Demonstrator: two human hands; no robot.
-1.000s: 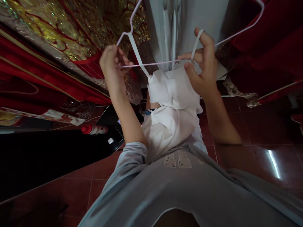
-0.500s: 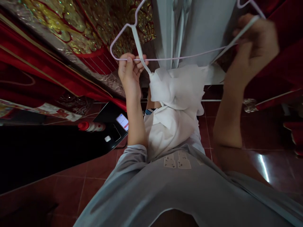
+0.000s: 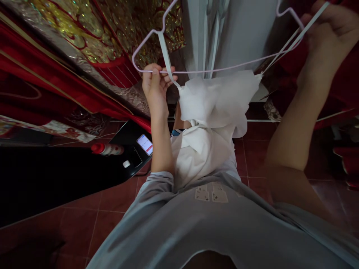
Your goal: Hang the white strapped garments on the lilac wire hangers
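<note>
A pale pink clothes hanger (image 3: pixel 213 70) spans the space before me, its top cut off by the frame. My left hand (image 3: pixel 157 84) is closed around the left end of its bottom bar. A white garment (image 3: pixel 213 101) with a ruffled top hangs beneath the bar and drapes toward my lap. Its left strap (image 3: pixel 165 52) is looped in the hanger's left notch. High at the right, my right hand (image 3: pixel 331 33) pinches the garment's right strap (image 3: pixel 315 18), stretching it taut past the hanger's right end. Part of the right hand lies outside the frame.
Sequined gold and red garments (image 3: pixel 112 33) hang at the left, dark red cloth (image 3: pixel 331 93) at the right. A black table (image 3: pixel 56 179) carries a phone (image 3: pixel 145 144), a red-capped bottle (image 3: pixel 106 149) and a small white case (image 3: pixel 126 164). Grey panels (image 3: pixel 244 33) stand ahead.
My right hand has moved up and to the right, pulling the right strap longer and tighter. The garment's right side has followed it. My left hand has barely shifted.
</note>
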